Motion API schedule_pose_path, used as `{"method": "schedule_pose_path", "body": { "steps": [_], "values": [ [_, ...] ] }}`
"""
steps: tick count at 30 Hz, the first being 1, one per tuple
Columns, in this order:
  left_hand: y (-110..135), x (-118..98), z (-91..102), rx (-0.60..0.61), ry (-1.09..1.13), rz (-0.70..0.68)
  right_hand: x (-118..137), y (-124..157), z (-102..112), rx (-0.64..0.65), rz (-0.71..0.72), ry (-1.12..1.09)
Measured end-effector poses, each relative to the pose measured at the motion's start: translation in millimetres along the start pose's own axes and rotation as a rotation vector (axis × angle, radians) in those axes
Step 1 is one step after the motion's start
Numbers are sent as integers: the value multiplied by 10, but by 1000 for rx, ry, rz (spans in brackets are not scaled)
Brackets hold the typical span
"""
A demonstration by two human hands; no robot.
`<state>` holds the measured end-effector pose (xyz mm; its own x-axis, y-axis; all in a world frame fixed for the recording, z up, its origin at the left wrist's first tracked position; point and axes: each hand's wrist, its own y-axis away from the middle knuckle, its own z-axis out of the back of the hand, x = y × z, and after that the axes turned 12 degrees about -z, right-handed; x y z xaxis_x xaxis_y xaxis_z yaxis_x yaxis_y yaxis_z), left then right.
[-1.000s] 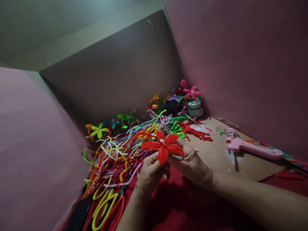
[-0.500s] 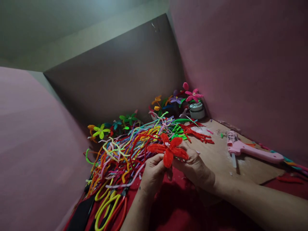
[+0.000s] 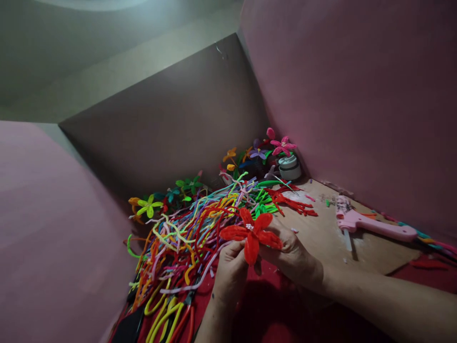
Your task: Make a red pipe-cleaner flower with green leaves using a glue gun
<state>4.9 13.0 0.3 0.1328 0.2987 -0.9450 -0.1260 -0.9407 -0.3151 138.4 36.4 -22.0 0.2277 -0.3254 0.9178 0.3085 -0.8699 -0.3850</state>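
Red pipe-cleaner flower (image 3: 252,250) gripped

From my remote station, I see the left hand (image 3: 230,274) and right hand (image 3: 298,259) close together, clamped on the flower before heaped pipe cleaners (image 3: 200,214); a pink glue gun (image 3: 378,226) lies rightward.

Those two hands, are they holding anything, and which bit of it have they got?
Yes, the left hand and the right hand hold a red flower from below, behind its petals. The petals hide exactly which part is gripped.

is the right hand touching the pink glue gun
Apart: the head view shows brown board between the right hand and the pink glue gun.
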Motion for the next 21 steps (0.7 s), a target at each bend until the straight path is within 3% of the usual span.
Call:
{"method": "schedule_pose_path", "body": {
  "steps": [5,9,12,16,21],
  "values": [
    [-41,-169,83,-152,-14,6,102,-18,44,-32,171,199],
    [-36,-394,249,-294,113,-70,144,-32,83,-52,316,364],
    [29,-480,279,-260,164,-46,142,-37,93,-15,403,468],
    [103,-474,185,-162,42,-53,140,-35,81,8,462,522],
    [86,-402,124,-187,134,0,169,-19,63,6,464,529]
  ]
}}
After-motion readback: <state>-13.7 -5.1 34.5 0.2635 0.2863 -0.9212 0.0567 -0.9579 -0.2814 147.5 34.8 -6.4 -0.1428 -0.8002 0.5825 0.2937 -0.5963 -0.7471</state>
